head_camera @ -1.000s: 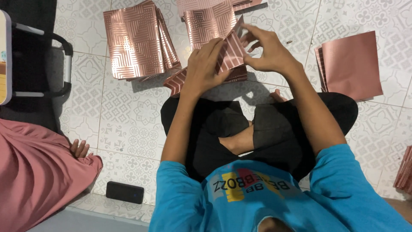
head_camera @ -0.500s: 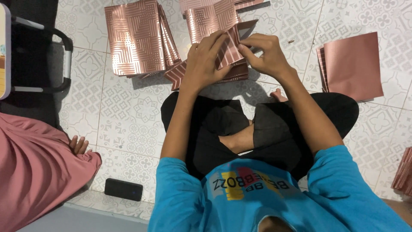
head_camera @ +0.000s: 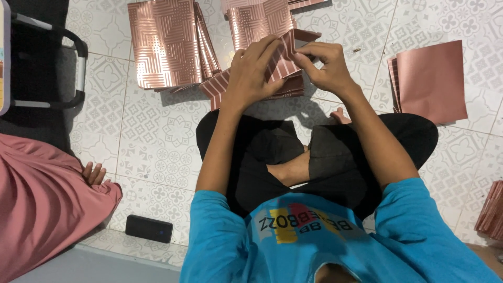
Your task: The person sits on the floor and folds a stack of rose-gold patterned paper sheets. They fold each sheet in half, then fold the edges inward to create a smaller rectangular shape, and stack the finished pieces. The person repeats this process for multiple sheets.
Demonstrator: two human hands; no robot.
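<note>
Both hands — left hand (head_camera: 252, 73) and right hand (head_camera: 326, 67) — pinch a striped copper sheet (head_camera: 283, 56) at twelve o'clock, fingers closed on its folded edge, above a stack of sheets (head_camera: 215, 88) on the tiled floor (head_camera: 157, 136).

White floor tiles with a grey floral pattern (head_camera: 157, 136) carry everything. Landmark: the stack of copper-coloured foil sheets with embossed line patterns (head_camera: 165, 44). Right of it lies a second embossed copper stack (head_camera: 259, 21); far right, a plain matte copper sheet pile (head_camera: 432, 81); below it, well apart, a small black rectangular device (head_camera: 149, 228).
</note>
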